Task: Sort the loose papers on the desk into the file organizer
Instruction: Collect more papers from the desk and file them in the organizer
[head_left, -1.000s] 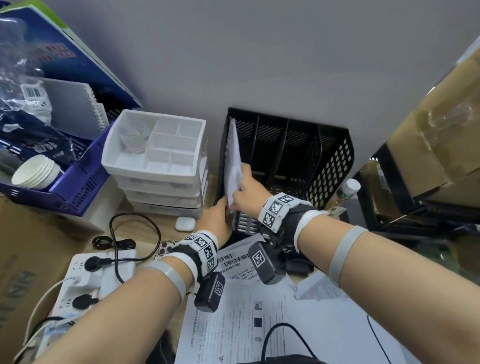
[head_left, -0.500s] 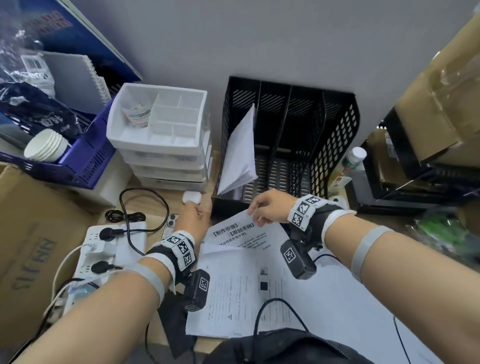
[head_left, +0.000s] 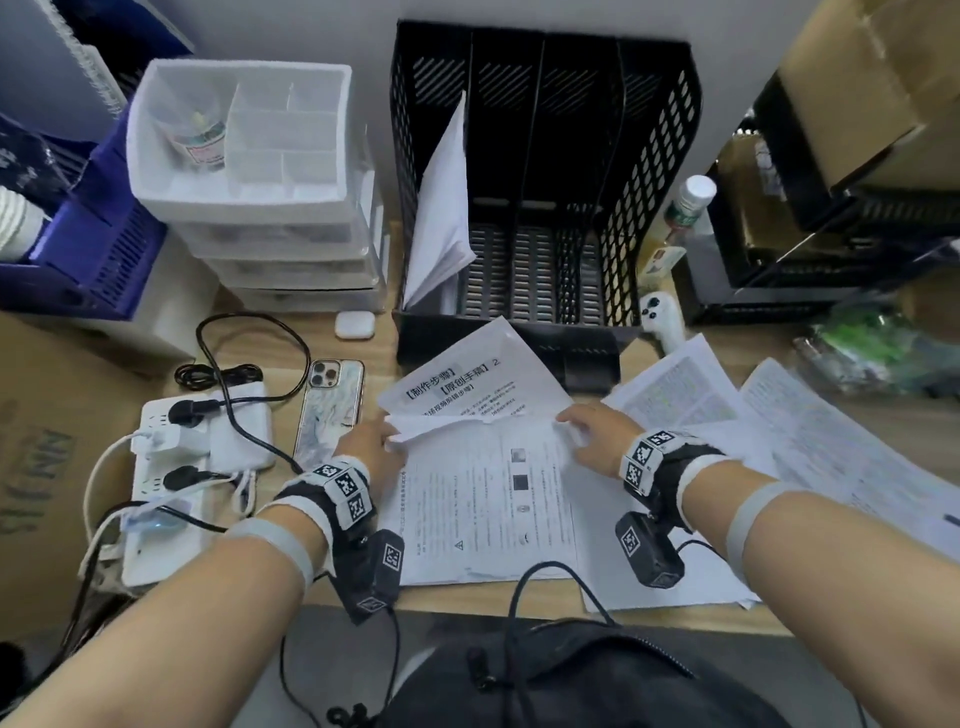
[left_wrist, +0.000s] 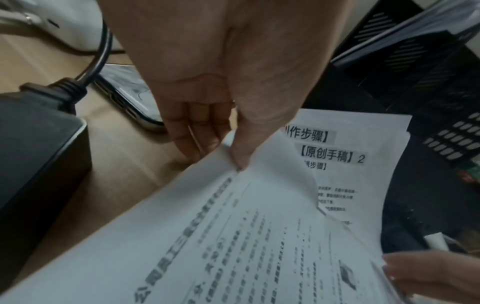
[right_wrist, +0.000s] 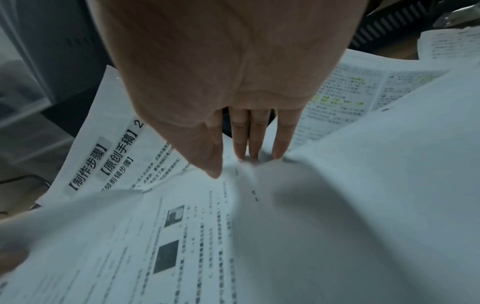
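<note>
Head view alone shows file organizer; wrist views show both hands pinching sheet.

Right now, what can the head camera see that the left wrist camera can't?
Only the head view shows the whole black file organizer with papers standing in its leftmost slot, the white drawer unit, the power strip and the sheets spread out to the right.

Only the left wrist view shows, up close, the left hand's thumb and fingers pinching the top sheet's edge.

Both show the left hand, the right hand, the sheet with bold headings lying underneath, and the phone.
</note>
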